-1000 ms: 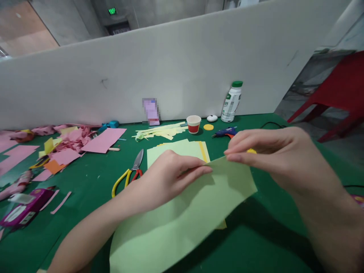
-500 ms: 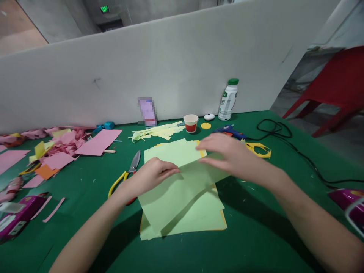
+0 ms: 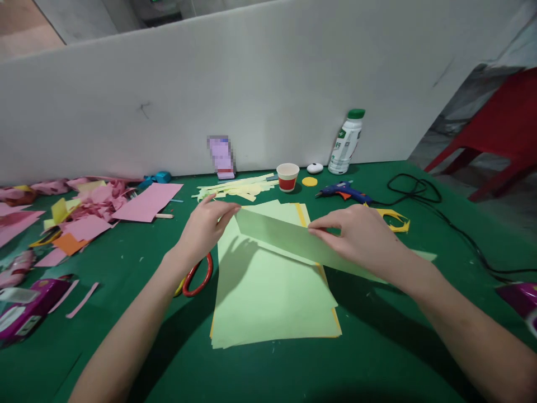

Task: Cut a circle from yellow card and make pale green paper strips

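Observation:
Between my two hands a light green sheet of paper (image 3: 277, 233) is held up, tilted so that it shows as a narrow band. My left hand (image 3: 207, 224) pinches its left end between thumb and fingers. Farther right, my right hand (image 3: 356, 235) grips the sheet's upper edge, and the right end sticks out beyond my wrist. Below lies a stack of light green paper (image 3: 272, 302) with yellow edges peeking out. Scissors (image 3: 199, 277) with red and yellow handles rest left of the stack, their blades hidden behind my left hand.
Behind the stack are pale green paper strips (image 3: 239, 187), a paper cup (image 3: 287, 178), a yellow disc (image 3: 309, 182), a blue glue gun (image 3: 346, 192) with its cord, and a bottle (image 3: 347, 143). Pink paper scraps (image 3: 100, 210) cover the left side. A white partition (image 3: 260, 89) bounds the back.
The held sheet has been lifted, turned and shifted right, away from lying slanted over the stack. My left hand has moved up and left; my right hand has moved right and slightly down.

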